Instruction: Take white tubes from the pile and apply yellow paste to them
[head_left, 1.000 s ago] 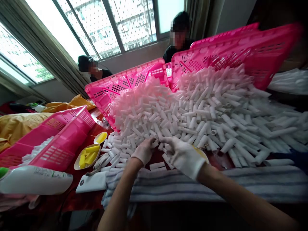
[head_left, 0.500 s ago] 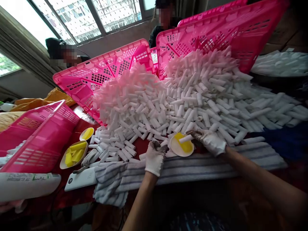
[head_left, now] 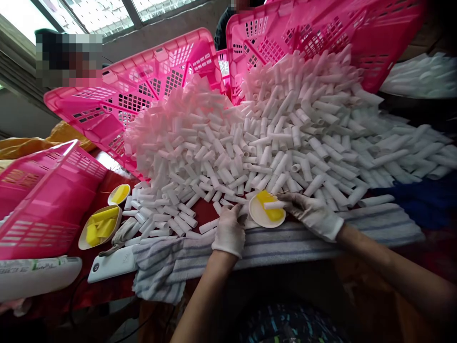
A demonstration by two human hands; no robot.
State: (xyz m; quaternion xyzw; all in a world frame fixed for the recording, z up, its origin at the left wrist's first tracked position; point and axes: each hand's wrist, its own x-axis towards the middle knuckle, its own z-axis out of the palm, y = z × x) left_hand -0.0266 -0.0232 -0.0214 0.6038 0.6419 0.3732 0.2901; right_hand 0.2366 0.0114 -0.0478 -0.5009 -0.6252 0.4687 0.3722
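Note:
My right hand (head_left: pixel 314 215), in a white glove with darkened fingertips, is closed on a short white plastic tube (head_left: pixel 274 205). That tube lies level over a small white dish (head_left: pixel 257 218) with a yellow sponge-like piece (head_left: pixel 274 215) in it. A thin stick (head_left: pixel 280 193) shows beside the same fingertips. Left of the dish, my gloved left hand (head_left: pixel 229 232) has its fingers bent together at the edge of a big heap of white tubes (head_left: pixel 214 157). What those fingers hold, if anything, is hidden. Both wrists are above a striped towel (head_left: pixel 278 245).
Two pink crates (head_left: pixel 143 90) (head_left: pixel 321 33) lean behind the heap, and another pink crate (head_left: pixel 53 205) stands left. Dishes with yellow pieces (head_left: pixel 102 226) (head_left: pixel 119 194), a grey glove (head_left: pixel 123 231) and a white phone (head_left: pixel 112 263) lie left. Blue cloth (head_left: pixel 424 205) is right. Co-workers sit behind.
The view has tilted down and shifted slightly. My right hand still holds the tube over the yellow piece, with the tube now more level. My left hand stays beside the dish.

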